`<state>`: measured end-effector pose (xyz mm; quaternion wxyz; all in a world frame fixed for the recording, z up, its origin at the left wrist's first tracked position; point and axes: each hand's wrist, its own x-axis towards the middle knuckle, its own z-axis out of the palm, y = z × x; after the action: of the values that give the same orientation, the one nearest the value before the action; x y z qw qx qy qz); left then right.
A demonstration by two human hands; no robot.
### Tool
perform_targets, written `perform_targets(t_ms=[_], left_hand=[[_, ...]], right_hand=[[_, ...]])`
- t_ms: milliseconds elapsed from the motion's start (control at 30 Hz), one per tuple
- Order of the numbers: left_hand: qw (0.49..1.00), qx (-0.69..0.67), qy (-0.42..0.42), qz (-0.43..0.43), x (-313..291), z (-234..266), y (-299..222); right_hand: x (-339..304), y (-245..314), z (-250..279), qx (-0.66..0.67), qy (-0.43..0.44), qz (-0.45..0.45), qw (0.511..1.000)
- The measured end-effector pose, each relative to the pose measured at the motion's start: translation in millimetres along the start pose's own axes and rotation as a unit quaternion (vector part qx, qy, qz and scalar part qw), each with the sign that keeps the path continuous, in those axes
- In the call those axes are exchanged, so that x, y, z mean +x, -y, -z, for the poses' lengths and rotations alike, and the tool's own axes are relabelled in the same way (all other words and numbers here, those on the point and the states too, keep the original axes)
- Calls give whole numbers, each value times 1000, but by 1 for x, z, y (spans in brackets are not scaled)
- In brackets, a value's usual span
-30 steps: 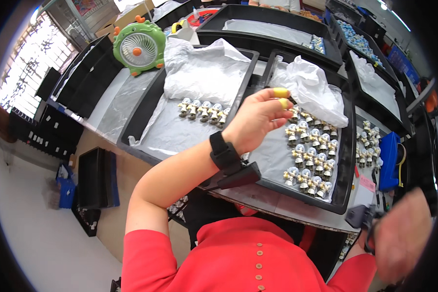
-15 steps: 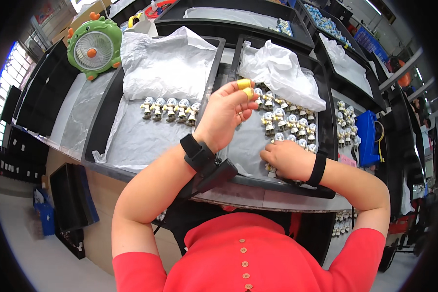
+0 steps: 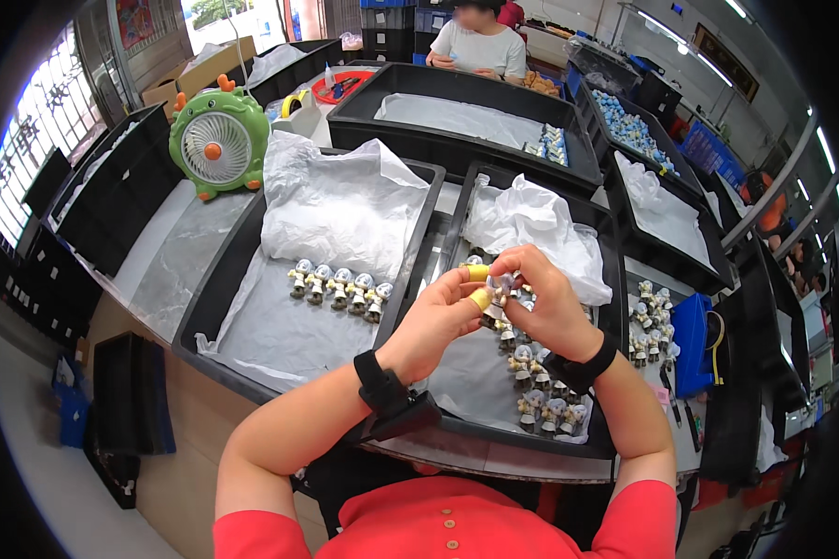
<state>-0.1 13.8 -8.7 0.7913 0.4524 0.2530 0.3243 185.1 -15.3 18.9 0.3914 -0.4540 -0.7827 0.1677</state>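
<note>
In front of me my left hand [image 3: 431,324] and my right hand [image 3: 557,312] meet over the right black tray [image 3: 617,270], pinching a small figurine [image 3: 502,285] between them. Yellow covers sit on the thumb and a finger of my left hand. Fingers hide part of the figurine, which has a pale head. Below the hands, rows of similar white-and-gold figurines [image 3: 552,412] lie on the paper lining. In the left black tray [image 3: 222,365], a row of several figurines [image 3: 338,289] rests beneath crumpled white paper [image 3: 345,210].
A green animal-shaped fan [image 3: 219,144] stands at the back left. Further trays lie beyond, one holding blue pieces [image 3: 625,123]. Right of me are more figurines [image 3: 653,321] and a blue bin [image 3: 694,345]. A person in a white top [image 3: 480,47] sits across the table.
My right hand has risen from the figurines in the right tray to meet my left hand, bringing a figurine. The view has tilted up, showing a person across the table.
</note>
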Motion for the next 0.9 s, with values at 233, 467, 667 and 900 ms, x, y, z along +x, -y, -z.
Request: perform_targets(t_ms=[233,467,667,900], left_hand=[[994,81,-1,-71,-5,-11,2],[995,58,0,-87,-2,-10,5],[998,-29,15,-48,-1,-5,3],[996,-80,27,-29,1,1,7]], right_hand=[[-11,-4,-7,12,-42,25,999],[-14,-3,4,103,-73,-35,991],[-14,-6,4,131,-82,-40,987],[-14,-12,2,169,-61,-69,981]])
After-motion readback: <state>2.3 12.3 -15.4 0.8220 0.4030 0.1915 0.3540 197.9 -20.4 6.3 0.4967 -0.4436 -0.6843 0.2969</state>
